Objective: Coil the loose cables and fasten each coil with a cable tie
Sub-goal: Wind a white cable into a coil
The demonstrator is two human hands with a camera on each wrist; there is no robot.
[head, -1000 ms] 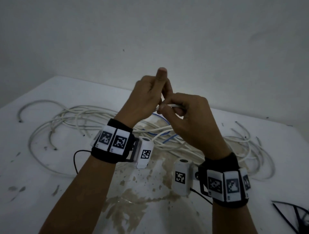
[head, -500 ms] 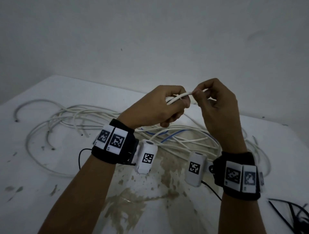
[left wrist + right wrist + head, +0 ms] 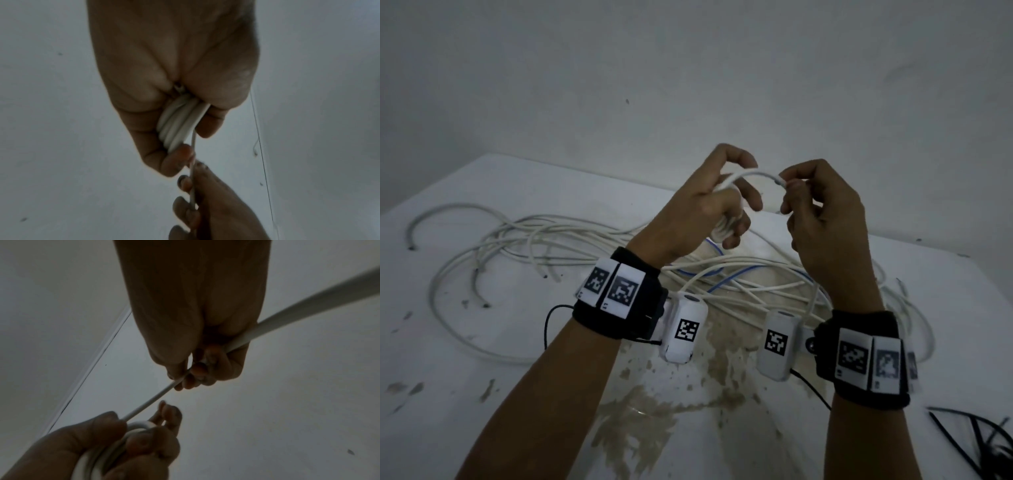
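Note:
Both hands are raised above the table. My left hand (image 3: 717,209) grips a small tight coil of white cable (image 3: 180,121), its loops bunched in the curled fingers. A free length of the same white cable (image 3: 753,175) arches from that coil over to my right hand (image 3: 813,205), which pinches it between thumb and fingers. In the right wrist view the cable (image 3: 150,402) runs straight from the right fingers down to the coil (image 3: 137,426) in the left hand. Behind the right hand the cable (image 3: 812,301) drops toward the table.
A tangle of loose white cables (image 3: 551,246), with thin blue wires (image 3: 726,281) among them, lies across the white table (image 3: 448,394) beneath the hands. Black cable ties (image 3: 976,438) lie at the front right corner. A brown stain (image 3: 647,421) marks the table near me. A plain wall rises behind.
The hands, pressed together a second ago, have drawn apart. A longer arc of cable now spans between them, and the left hand has turned with its coil.

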